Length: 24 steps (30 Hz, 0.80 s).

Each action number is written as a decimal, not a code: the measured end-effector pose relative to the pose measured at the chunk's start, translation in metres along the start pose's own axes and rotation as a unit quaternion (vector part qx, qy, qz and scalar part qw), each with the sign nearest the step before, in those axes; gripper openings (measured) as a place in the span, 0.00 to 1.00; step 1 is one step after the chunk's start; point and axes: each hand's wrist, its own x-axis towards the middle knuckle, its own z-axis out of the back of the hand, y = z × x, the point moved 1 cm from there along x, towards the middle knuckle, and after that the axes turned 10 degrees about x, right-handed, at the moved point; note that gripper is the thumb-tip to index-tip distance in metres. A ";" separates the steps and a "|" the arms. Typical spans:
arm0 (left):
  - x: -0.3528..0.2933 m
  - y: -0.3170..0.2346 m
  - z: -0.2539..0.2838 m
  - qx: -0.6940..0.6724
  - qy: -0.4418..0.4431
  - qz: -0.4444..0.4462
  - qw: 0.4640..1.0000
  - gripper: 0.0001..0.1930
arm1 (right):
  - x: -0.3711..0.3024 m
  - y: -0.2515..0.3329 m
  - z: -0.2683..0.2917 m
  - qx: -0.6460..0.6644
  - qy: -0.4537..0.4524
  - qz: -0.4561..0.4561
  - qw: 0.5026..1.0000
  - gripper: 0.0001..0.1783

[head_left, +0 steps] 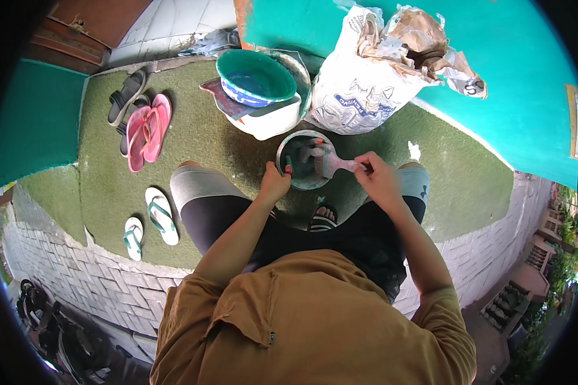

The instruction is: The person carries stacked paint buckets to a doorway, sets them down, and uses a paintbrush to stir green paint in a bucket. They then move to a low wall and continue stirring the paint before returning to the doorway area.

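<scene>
Pale-rimmed and murky inside, a round container [304,176] sits near the middle of the view, between the person's knees; whether it touches the green mat [456,186] cannot be told. At its eight o'clock, the left hand [276,183] has its fingers closed on the rim. At its three o'clock, the right hand [376,178] has its fingers wrapped round a pale pinkish handle [345,165] (part of the container or a separate tool, I cannot tell). Reckoned from the container, a green basin [290,78] is at eleven o'clock, stacked over a white vessel [268,123], and a bulging white sack [359,83] stands at one o'clock. Pink flip-flops [157,131] lie towards nine, dark sandals [127,97] near ten, white flip-flops with green straps [164,224] at eight. One foot in a striped sandal [322,222] shows at six o'clock.
</scene>
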 end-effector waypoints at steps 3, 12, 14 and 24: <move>0.000 -0.007 0.000 0.016 0.015 0.008 1.000 0.26 | 0.011 -0.005 -0.022 -0.072 0.023 0.033 0.997 0.10; -0.016 -0.021 0.006 0.061 -0.022 -0.025 0.998 0.24 | 0.045 -0.022 -0.076 -0.338 0.053 0.129 0.931 0.13; -0.015 -0.019 0.005 0.049 -0.030 -0.032 0.998 0.23 | 0.060 -0.037 -0.085 -0.365 0.067 0.089 0.924 0.12; -0.011 -0.008 0.004 0.070 -0.042 -0.014 0.997 0.24 | 0.048 -0.015 -0.030 -0.244 0.031 0.139 0.959 0.13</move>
